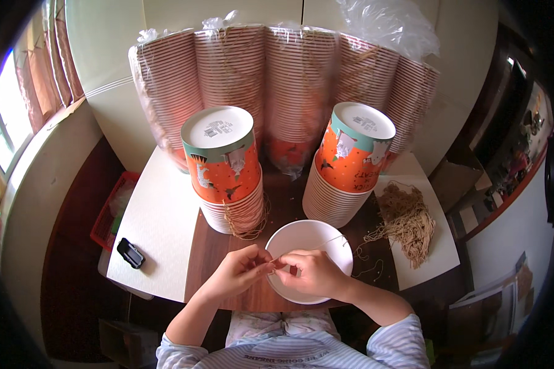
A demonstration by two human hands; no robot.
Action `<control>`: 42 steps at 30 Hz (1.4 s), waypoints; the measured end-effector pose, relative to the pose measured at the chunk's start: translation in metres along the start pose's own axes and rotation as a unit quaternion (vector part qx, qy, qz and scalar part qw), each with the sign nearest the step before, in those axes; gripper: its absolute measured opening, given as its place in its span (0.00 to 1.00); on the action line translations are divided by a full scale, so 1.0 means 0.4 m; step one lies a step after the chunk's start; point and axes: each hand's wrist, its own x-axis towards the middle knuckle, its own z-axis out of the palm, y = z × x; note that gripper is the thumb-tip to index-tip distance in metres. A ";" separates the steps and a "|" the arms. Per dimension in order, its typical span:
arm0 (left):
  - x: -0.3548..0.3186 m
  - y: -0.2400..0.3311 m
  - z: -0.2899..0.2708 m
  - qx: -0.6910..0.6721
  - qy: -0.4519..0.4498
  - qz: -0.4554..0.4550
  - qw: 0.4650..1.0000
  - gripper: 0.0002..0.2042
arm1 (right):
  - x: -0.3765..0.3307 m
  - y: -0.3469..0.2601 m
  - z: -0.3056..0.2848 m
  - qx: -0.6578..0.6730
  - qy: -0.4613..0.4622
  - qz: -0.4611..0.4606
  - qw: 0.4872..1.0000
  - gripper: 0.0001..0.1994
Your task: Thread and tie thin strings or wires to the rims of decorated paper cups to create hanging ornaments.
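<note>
Close together over a white round paper bucket, my left hand and my right hand meet fingertip to fingertip. Both are closed in a pinch, apparently on a thin tan string, part of which trails across the bucket's far right rim. The fingers hide most of the pinched piece. Just beyond stand two stacks of upturned buckets: the left stack and the right stack, each topped by an orange and green printed one. Several tan string loops hang at the left stack's side.
A tangled pile of tan strings lies on the table's right side. Tall plastic-wrapped bucket stacks line the back. A small black plastic holder sits on the white left part, with a red basket beyond the table's left edge.
</note>
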 end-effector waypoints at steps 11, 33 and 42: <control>-0.002 -0.014 -0.017 -0.051 0.000 -0.027 0.998 0.04 | -0.014 -0.010 -0.011 -0.087 0.076 -0.020 0.993 0.02; -0.017 -0.009 -0.040 -0.063 -0.013 -0.046 0.997 0.05 | -0.014 -0.060 0.016 -0.211 0.021 -0.132 0.968 0.09; -0.007 -0.010 -0.028 -0.024 -0.024 -0.031 0.999 0.05 | 0.047 0.012 0.014 0.046 -0.069 -0.008 0.997 0.16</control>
